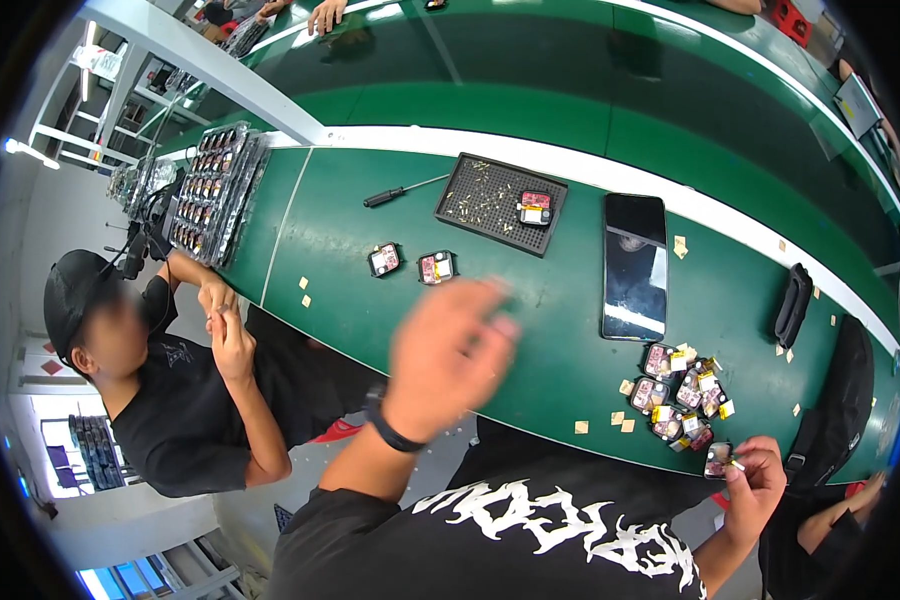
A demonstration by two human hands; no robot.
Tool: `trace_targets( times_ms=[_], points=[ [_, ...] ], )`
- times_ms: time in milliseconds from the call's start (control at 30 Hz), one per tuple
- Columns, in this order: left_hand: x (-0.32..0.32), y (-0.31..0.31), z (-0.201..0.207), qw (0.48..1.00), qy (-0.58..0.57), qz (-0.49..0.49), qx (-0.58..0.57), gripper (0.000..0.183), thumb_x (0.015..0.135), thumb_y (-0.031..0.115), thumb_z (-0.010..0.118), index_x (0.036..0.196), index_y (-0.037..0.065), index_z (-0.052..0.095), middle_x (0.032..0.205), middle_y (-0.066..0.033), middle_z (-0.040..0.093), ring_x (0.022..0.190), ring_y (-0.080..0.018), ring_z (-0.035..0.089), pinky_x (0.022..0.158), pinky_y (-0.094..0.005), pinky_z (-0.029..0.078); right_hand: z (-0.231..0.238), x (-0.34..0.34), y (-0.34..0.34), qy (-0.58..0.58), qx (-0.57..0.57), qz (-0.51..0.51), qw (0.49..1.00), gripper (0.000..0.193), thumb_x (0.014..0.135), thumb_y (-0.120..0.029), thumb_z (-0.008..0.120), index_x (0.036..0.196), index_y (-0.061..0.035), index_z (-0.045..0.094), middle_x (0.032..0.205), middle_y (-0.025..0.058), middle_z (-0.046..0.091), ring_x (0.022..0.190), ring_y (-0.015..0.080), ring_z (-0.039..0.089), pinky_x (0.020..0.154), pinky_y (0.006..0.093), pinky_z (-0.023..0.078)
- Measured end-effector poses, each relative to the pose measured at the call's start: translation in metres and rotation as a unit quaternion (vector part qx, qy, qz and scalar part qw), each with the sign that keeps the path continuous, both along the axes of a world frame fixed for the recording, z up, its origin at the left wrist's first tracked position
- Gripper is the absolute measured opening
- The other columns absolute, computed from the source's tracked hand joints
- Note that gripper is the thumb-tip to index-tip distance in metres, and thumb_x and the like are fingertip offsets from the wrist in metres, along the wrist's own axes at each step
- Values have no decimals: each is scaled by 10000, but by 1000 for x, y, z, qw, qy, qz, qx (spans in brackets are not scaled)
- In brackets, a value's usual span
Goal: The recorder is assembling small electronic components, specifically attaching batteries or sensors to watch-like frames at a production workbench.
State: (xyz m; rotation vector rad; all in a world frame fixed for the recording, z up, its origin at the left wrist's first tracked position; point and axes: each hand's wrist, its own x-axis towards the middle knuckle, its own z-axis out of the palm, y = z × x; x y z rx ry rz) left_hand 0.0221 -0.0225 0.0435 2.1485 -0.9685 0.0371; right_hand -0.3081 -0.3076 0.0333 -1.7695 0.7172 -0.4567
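My right hand pinches a small square black-cased electronic module at the table's near edge, right of centre. Beside it lies a pile of similar modules with reddish circuit boards and yellow-taped parts. My left hand, with a dark band at its wrist, hovers over the middle of the table. Motion smears its fingers, so whether they grip anything cannot be made out. Just beyond it rest two more modules, one nearer and one to the left.
A black perforated tray holds small brass-coloured pieces and one module. Left of it lies a screwdriver; right, a dark phone. A black pouch and bag lie right. A co-worker sits left, near stacked trays.
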Motion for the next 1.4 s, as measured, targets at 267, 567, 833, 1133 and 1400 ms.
trace_targets(
  times_ms=[267,567,833,1133,1400],
  points=[
    [-82,-78,-9,733,597,-326,-20,624,947,107,719,1509,28,457,1036,-97,657,829,-100,638,690,-266,562,33,91,52,-74,38,126,989,157,798,-9,776,929,27,697,971,103,635,777,126,579,662,250,452],
    [-72,-70,-8,683,679,-235,-133,586,996,-53,554,1550,22,377,1354,-117,598,1064,-128,631,799,-256,553,32,88,61,-25,238,-9,971,243,997,-23,621,1231,16,572,952,92,711,763,87,625,650,227,502],
    [-83,-76,-9,806,518,-237,-160,594,978,-77,559,1538,15,384,1339,-154,602,1191,-186,614,962,-304,517,34,94,69,24,439,81,895,175,1002,-25,617,996,-57,445,809,136,698,529,95,600,439,217,459],
    [-81,-70,-16,871,407,-254,-105,465,982,-93,536,1439,-37,475,1287,-167,643,1203,-209,630,1018,-330,491,26,102,78,-17,484,11,875,235,976,19,624,940,-83,415,719,125,671,414,94,524,347,231,369],
    [-74,-69,-8,757,607,-227,-85,483,1008,-5,576,1477,-26,464,1294,-94,631,872,-74,557,761,-242,486,7,93,84,-48,314,58,946,240,986,-24,660,955,-81,429,794,86,653,531,52,543,454,210,406]
  ],
)
